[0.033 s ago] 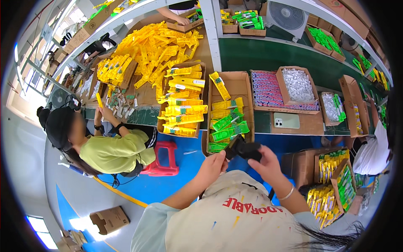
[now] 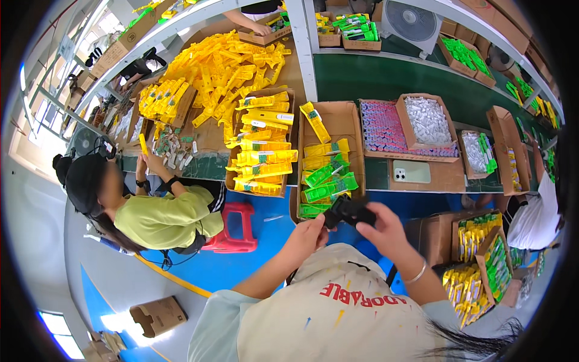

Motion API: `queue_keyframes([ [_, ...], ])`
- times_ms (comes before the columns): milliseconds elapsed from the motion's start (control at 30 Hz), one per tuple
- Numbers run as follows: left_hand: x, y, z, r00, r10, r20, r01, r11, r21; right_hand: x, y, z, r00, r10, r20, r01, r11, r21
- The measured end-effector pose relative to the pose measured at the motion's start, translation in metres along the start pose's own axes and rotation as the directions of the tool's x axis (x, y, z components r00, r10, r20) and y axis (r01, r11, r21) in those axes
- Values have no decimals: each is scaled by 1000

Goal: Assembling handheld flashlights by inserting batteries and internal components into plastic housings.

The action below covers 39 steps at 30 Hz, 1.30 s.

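Note:
Between my two hands, in front of my chest, is a black object [image 2: 347, 211] of bulky, strap-like shape; its exact kind I cannot make out. My left hand [image 2: 306, 238] pinches its left end with closed fingers. At its right end, my right hand [image 2: 383, 229] grips it between thumb and fingers, a pale bangle [image 2: 416, 271] round the wrist. Just beyond it, on the bench edge, stands an open cardboard box [image 2: 347, 123] holding yellow and green plastic casings [image 2: 332, 188]. One yellow casing [image 2: 315, 122] leans on that box's left wall.
Left of it stands a box of yellow casings [image 2: 263, 158], with a large yellow heap [image 2: 235, 66] behind. To the right are a tray of purple cylinders [image 2: 377, 130], a box of white parts [image 2: 428, 120] and a phone [image 2: 412, 172]. A co-worker [image 2: 169, 217] sits left near a red stool [image 2: 232, 229].
The black object has turned slightly between my hands, and my right hand has shifted a little with it. The boxes remain where they were.

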<state>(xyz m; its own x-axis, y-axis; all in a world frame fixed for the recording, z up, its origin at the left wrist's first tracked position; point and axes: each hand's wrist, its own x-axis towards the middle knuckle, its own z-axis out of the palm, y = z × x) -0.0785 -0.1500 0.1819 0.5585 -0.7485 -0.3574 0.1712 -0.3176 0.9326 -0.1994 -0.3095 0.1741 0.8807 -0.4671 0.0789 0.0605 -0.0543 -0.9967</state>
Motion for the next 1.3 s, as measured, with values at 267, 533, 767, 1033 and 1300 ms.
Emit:
queue_keyframes([
  [267, 16, 12, -5, 777, -362, 515, 598, 679, -425, 66, -69, -6, 857, 511, 65, -499, 854, -146],
  [533, 4, 17, 7, 904, 419, 83, -359, 641, 678, 48, -44, 2, 922, 303, 240, -267, 949, -169],
  [767, 16, -7, 24, 949, 315, 10, -313, 937, 154, 18, -40, 16, 966, 213, 149, -168, 949, -265],
  [1033, 11, 5, 18, 961, 270, 67, -249, 943, -220, -1, -48, 16, 939, 291, 184, -292, 956, -24],
  [1300, 10, 42, 18, 886, 409, 219, -463, 814, 350, -4, -51, 12, 968, -166, 187, 240, 827, -509],
])
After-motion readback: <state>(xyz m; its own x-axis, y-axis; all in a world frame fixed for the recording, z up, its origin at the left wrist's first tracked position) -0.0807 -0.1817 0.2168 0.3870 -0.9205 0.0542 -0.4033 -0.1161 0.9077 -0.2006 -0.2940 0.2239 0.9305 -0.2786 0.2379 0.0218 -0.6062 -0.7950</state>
